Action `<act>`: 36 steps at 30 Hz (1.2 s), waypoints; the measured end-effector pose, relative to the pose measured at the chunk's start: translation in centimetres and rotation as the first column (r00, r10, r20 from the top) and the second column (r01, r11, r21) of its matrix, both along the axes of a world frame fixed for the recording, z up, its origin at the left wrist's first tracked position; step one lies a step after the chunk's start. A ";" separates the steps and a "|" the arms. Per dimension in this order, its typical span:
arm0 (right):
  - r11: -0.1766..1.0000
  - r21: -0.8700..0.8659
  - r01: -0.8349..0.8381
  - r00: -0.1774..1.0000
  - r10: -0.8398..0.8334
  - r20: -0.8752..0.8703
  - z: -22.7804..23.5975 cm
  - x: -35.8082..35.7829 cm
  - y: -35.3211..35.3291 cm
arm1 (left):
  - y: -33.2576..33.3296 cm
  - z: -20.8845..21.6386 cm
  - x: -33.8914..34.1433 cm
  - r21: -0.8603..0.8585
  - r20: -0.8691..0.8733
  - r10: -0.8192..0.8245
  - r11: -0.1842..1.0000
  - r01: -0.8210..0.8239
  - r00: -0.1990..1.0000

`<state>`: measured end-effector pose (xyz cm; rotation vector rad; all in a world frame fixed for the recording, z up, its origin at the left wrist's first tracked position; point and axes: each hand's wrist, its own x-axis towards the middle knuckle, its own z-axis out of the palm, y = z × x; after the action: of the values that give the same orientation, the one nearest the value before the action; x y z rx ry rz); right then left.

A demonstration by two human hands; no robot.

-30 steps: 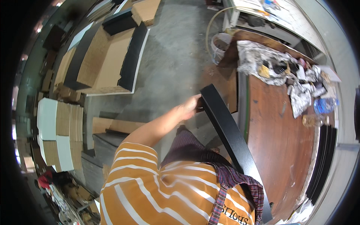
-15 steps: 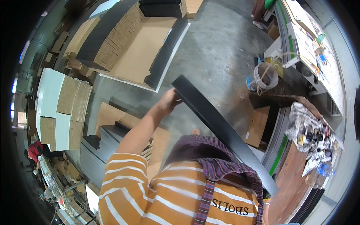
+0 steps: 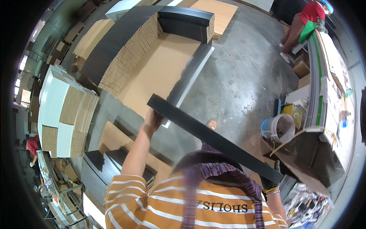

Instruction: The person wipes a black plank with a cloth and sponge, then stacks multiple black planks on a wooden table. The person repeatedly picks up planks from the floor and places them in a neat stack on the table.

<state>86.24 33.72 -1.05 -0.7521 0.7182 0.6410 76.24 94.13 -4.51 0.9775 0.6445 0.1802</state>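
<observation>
Swung flatter across the view since half a second ago, the long black board (image 3: 213, 138) now has its far left end lower and further left, and the right hand (image 3: 268, 184), mostly hidden then, has come into sight beside its near right end. The fingers of the left hand (image 3: 153, 119) are closed on the board's left end, gripping it from below and behind the edge, with the fingertips partly hidden. The right hand, which appears covered by a dark glove, grips the opposite end, though the board hides much of how its fingers lie. Between the two hands the board slants in the air, across the front of the person's body, its left end higher in the view than its right.

Close behind it are a plaid apron (image 3: 219, 170) and a striped orange shirt (image 3: 164, 200); a foot (image 3: 212, 124) shows just past the board's far edge. Near the left forearm lies a stack of grey-black boards (image 3: 91, 170). Beyond the left hand, black-faced stacked strips (image 3: 122, 45) stand along the edges of a brown panel (image 3: 160, 68), and pale-faced stacks (image 3: 51, 103) stand further left. On the right are a bucket (image 3: 268, 129), crumpled foil (image 3: 305, 194) and a workbench (image 3: 331, 57), over whose far end a co-worker (image 3: 312, 15) in red leans.
</observation>
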 end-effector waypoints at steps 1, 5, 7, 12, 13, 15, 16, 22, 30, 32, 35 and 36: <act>0.998 0.043 -0.038 0.996 0.034 0.084 -0.1 2.9 1.7 | 1.4 -0.3 1.7 0.006 0.018 0.023 1.000 -0.023 1.000; 0.990 -0.081 -0.120 0.978 0.131 0.163 -0.8 14.8 7.6 | 7.5 -1.0 8.1 -0.038 0.001 0.087 0.995 -0.087 0.996; 0.984 -0.010 -0.180 0.974 0.179 0.142 -1.8 20.6 11.0 | 10.6 -1.5 11.4 -0.051 -0.028 0.131 0.990 -0.133 0.991; 0.986 0.031 -0.166 0.986 0.165 0.034 -4.4 32.3 20.6 | 18.9 -2.9 20.1 0.016 -0.081 0.162 0.987 -0.161 0.983; 0.979 -0.016 -0.202 0.977 0.202 0.064 -5.1 34.3 22.6 | 20.8 -3.4 22.0 0.014 -0.105 0.164 0.986 -0.163 0.981; 0.977 -0.023 -0.212 0.977 0.212 0.005 -7.0 37.9 26.3 | 25.2 -4.4 25.8 -0.039 -0.111 0.179 0.982 -0.184 0.978; 0.967 0.039 -0.251 0.968 0.251 0.008 -7.7 39.5 27.4 | 27.1 -5.0 27.5 -0.040 -0.120 0.182 0.981 -0.188 0.976; 0.966 0.086 -0.245 0.968 0.239 0.073 -16.0 47.7 38.2 | 39.2 -9.6 38.3 -0.027 -0.141 0.256 0.965 -0.262 0.956; 0.957 0.015 -0.290 0.956 0.289 0.053 -24.3 56.1 51.4 | 52.9 -19.3 48.0 -0.072 -0.165 0.341 0.932 -0.357 0.925; 0.967 0.034 -0.253 0.967 0.253 0.006 -26.3 58.7 54.1 | 55.3 -21.6 49.6 0.028 -0.074 0.304 0.953 -0.303 0.950; 0.905 -0.218 -0.366 0.912 0.396 0.109 -29.4 60.4 58.2 | 58.0 -24.6 51.9 -0.045 -0.213 0.389 0.912 -0.407 0.896; 0.946 -0.127 -0.298 0.952 0.304 0.030 -30.0 61.1 59.2 | 58.8 -25.5 52.8 -0.041 -0.234 0.404 0.905 -0.424 0.884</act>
<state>147.31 92.88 -31.01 -0.9982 0.6049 0.8592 129.05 152.92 -30.00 0.7660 1.0583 0.4218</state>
